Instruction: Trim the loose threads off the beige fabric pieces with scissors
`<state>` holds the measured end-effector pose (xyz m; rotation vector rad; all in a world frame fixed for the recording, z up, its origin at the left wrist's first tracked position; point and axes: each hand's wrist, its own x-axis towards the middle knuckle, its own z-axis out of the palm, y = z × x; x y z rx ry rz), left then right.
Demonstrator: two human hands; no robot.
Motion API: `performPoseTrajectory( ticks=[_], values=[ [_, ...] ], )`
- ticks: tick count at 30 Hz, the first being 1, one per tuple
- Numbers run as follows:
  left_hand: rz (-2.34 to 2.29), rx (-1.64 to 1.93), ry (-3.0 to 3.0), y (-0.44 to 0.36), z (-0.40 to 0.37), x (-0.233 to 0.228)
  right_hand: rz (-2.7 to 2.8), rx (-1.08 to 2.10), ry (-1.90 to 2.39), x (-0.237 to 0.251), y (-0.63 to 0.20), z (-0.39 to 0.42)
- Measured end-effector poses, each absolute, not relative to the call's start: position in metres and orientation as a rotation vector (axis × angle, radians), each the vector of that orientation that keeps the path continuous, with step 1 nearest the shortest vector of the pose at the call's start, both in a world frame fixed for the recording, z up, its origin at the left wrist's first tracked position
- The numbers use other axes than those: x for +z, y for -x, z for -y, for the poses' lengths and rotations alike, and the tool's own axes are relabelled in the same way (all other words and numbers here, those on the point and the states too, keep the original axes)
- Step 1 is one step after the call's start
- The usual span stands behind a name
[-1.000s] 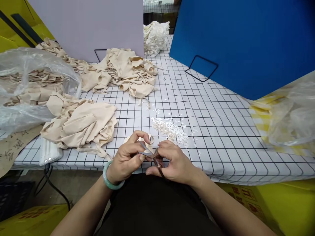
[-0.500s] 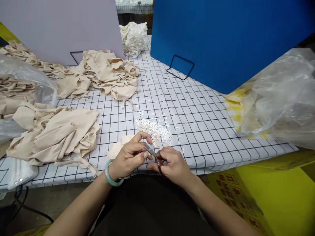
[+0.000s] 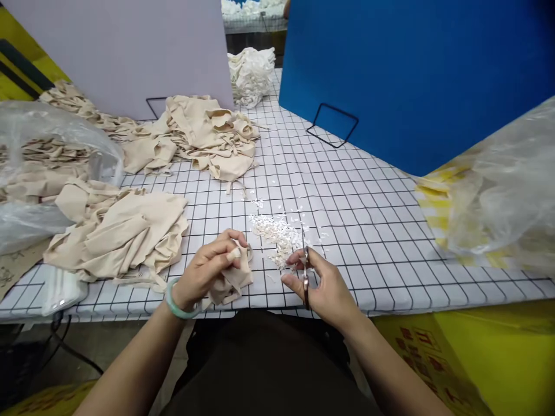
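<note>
My left hand [image 3: 214, 266], with a green bangle [image 3: 181, 305] at its wrist, pinches a beige fabric piece [image 3: 236, 280] near the table's front edge. Some of that cloth is hidden behind the fingers. To its right, my right hand [image 3: 327, 289] grips a small pair of scissors [image 3: 306, 271] by the handles, the blades pointing away from me. Between and just beyond both hands lies a scatter of tiny white and cream snippets [image 3: 280, 234]. The scissors are apart from the cloth.
Beige garments lie in heaps at the left [image 3: 125, 231] and farther back [image 3: 212, 136], partly in a clear plastic bag [image 3: 65, 124]. A lilac board [image 3: 125, 52] and a blue board [image 3: 390, 75] stand on the checked tablecloth [image 3: 355, 231]. A white power strip [image 3: 63, 292] sits front left.
My hands have moved apart: the left goes left with the cloth, the right goes right with the scissors. The blades have turned from the left hand to point forward. The view has shifted slightly.
</note>
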<state>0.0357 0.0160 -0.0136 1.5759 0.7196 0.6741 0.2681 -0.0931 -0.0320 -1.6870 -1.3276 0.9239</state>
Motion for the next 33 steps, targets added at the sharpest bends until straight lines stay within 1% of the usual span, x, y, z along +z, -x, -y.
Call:
performPoseTrajectory(
  ticks=[4, 6, 10, 13, 16, 18, 20, 22, 23, 24, 26, 30, 33],
  values=[
    [-1.263, 0.753, -1.999, 0.017, -0.014, -0.014, 1.372, 1.057, 1.636, -0.038, -0.24, 0.071],
    [-1.378, 0.716, -2.046, 0.03, -0.002, -0.023, 1.465, 1.113, 1.587, -0.045, -0.218, 0.061],
    [-1.205, 0.612, -1.891, 0.026, 0.03, -0.039, 1.704, 1.114, 1.486, -0.056, -0.177, 0.054],
    [-1.107, 0.706, -1.737, 0.012, 0.023, -0.031, 1.71, 1.06, 1.375, -0.05, -0.163, 0.037],
    [-1.052, 0.898, -1.721, -0.003, -0.035, 0.008, 1.592, 1.007, 1.278, -0.015, -0.162, -0.023],
    [-1.004, 1.07, -1.794, -0.013, -0.092, 0.048, 1.521, 0.928, 1.212, 0.027, -0.167, -0.082],
    [-1.104, 1.19, -1.854, -0.021, -0.149, 0.083, 1.478, 0.795, 1.286, 0.069, -0.175, -0.143],
    [-1.196, 1.211, -1.849, -0.022, -0.191, 0.097, 1.435, 0.712, 1.376, 0.09, -0.186, -0.19],
    [-1.252, 1.206, -1.85, -0.018, -0.203, 0.093, 1.408, 0.677, 1.423, 0.089, -0.192, -0.205],
    [-1.304, 1.189, -1.851, -0.012, -0.207, 0.082, 1.386, 0.648, 1.464, 0.081, -0.197, -0.213],
    [-1.399, 1.133, -1.874, 0.006, -0.195, 0.048, 1.387, 0.663, 1.512, 0.049, -0.202, -0.208],
    [-1.557, 1.019, -1.969, 0.044, -0.124, -0.019, 1.503, 0.981, 1.493, -0.03, -0.174, -0.158],
    [-1.657, 1.002, -2.014, 0.061, -0.077, -0.041, 1.559, 1.208, 1.413, -0.063, -0.132, -0.127]
  ],
)
